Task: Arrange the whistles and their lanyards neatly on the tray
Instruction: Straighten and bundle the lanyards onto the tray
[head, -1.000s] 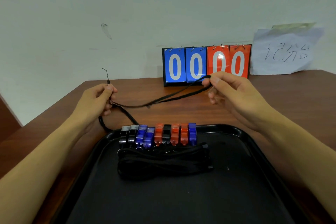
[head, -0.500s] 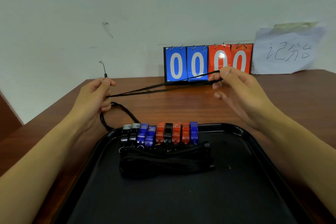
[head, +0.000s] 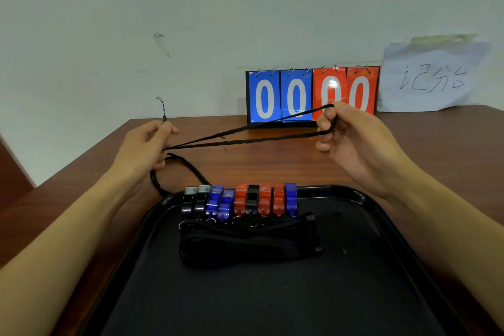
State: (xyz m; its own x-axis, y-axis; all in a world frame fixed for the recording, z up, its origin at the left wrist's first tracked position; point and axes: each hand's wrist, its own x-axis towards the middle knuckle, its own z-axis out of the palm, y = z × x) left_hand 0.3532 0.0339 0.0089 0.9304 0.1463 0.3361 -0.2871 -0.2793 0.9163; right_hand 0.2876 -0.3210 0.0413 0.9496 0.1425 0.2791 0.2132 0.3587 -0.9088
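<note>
A black lanyard (head: 245,138) stretched between two hands above the worktop (head: 272,166).

Its far end slips out of sight inside the left hand (head: 144,150), fingers curled round it, a thin tip poking up; the right hand (head: 351,139) hooks the loop over bent fingers. Slack trails to the tray (head: 381,226), where nine whistles (head: 240,199) stand in a row, their bundled cords hard to separate against black.

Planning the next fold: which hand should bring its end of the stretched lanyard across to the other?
Probably the right hand: the lanyard loops freely over its fingers, while the left hand pinches the clip end and anchors the slack trailing toward the tray.
</note>
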